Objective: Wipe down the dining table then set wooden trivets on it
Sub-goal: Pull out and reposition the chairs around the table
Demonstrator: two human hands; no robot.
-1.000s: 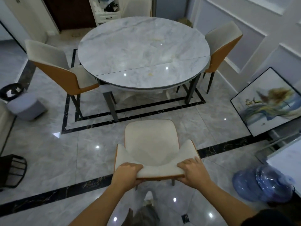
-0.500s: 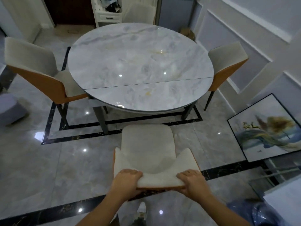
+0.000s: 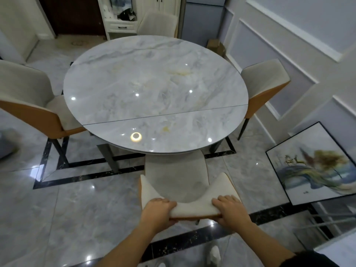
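Starting with the table [image 3: 154, 89], it stands in the middle, with yellowish marks [image 3: 180, 73] on top, so I think wiping is not yet done. No cloth or trivets show. The chair [image 3: 175, 174] sits at its near edge. The left hand [image 3: 157, 211] and right hand [image 3: 230, 210] each grip the chair back. No writing is readable.

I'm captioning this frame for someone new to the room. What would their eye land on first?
The glossy round marble dining table fills the middle, dotted with light reflections and yellowish marks. Nearest the camera, the left hand and right hand grip the backrest of a white-and-orange chair set at the table's near edge. A framed painting stands on the floor at the right.
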